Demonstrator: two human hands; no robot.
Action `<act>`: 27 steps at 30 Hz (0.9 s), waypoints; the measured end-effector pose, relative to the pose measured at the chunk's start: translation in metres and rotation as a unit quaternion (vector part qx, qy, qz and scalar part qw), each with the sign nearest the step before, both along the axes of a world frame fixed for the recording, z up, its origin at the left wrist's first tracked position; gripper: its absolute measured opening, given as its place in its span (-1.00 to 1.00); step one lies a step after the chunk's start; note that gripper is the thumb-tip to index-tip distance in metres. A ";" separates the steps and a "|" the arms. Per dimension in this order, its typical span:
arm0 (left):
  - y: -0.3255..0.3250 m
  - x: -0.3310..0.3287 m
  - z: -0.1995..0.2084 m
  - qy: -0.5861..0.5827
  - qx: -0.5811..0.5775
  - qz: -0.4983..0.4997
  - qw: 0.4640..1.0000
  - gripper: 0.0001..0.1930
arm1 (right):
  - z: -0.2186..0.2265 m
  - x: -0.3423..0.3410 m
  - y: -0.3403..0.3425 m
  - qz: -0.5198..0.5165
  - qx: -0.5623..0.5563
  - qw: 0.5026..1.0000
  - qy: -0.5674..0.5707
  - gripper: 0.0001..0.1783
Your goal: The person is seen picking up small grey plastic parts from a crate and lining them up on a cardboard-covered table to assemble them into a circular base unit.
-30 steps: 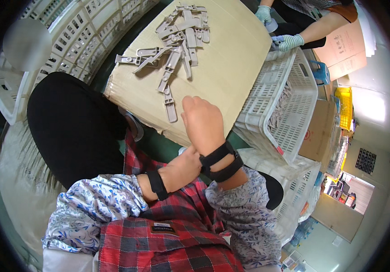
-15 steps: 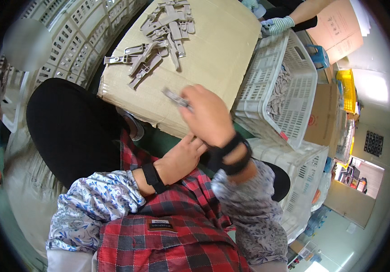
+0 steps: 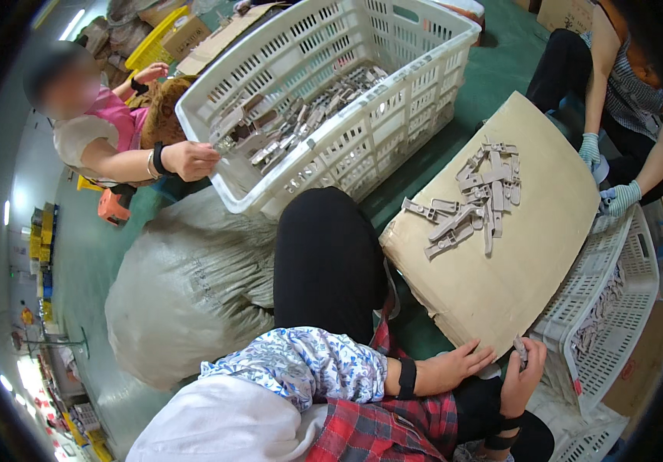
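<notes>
My right hand (image 3: 522, 381) is closed on a small grey plastic clip (image 3: 521, 349), which sticks up from the fingertips. Beside it, my left hand (image 3: 454, 369) reaches to the near edge of the cardboard sheet (image 3: 547, 185). Its fingers are stretched out and slightly apart, and I see nothing held in them. Farther up the cardboard lies a loose pile of grey-brown plastic clips (image 3: 474, 202), several overlapping. Both hands are at the cardboard's near edge, apart from the pile.
A large white crate (image 3: 377, 115) with more clips stands at the far left, where another person's hand (image 3: 193, 160) reaches in. To the right stands a white crate (image 3: 616, 339) with clips. A co-worker's gloved hands (image 3: 622, 198) are beyond the cardboard. A stuffed sack (image 3: 185, 292) lies left.
The view has swung left, bringing in the large crate and another person. My right hand, with a clip, has drawn back from over the cardboard to its near edge; my left fingers have straightened.
</notes>
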State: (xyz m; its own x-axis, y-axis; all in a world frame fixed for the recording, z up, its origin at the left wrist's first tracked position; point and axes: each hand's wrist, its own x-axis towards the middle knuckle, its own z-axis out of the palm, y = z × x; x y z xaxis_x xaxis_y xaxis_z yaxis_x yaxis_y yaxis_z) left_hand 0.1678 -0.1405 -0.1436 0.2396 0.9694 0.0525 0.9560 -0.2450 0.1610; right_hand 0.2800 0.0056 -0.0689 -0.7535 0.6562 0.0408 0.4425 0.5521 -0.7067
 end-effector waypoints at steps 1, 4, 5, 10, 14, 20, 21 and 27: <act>0.000 -0.001 0.000 0.004 -0.008 -0.009 1.000 -0.31 | 0.002 -0.002 0.000 -0.011 -0.012 1.000 -0.003 -0.72; 0.001 -0.004 0.002 0.003 -0.018 -0.018 1.000 -0.31 | 0.000 0.003 0.001 -0.020 -0.031 0.999 -0.001 -0.71; 0.002 -0.005 0.003 -0.005 -0.023 -0.015 1.000 -0.31 | -0.001 0.003 0.002 -0.022 -0.029 0.999 0.001 -0.71; 0.000 -0.005 0.004 -0.010 -0.011 -0.010 1.000 -0.33 | 0.000 0.000 -0.004 -0.049 -0.003 0.999 0.005 -0.73; -0.001 -0.006 0.008 -0.008 -0.021 -0.019 1.000 -0.34 | 0.002 0.002 -0.004 -0.045 -0.016 0.999 0.001 -0.75; -0.001 -0.004 0.003 0.004 -0.014 -0.024 1.000 -0.34 | 0.000 0.000 -0.004 -0.036 0.015 0.999 0.009 -0.76; 0.000 -0.005 0.006 -0.002 -0.015 -0.027 1.000 -0.34 | -0.002 0.001 -0.003 -0.030 0.020 0.999 0.009 -0.75; -0.003 -0.016 0.036 0.054 -0.043 -0.031 0.997 -0.37 | 0.011 -0.006 -0.007 -0.065 0.035 0.997 0.009 -0.71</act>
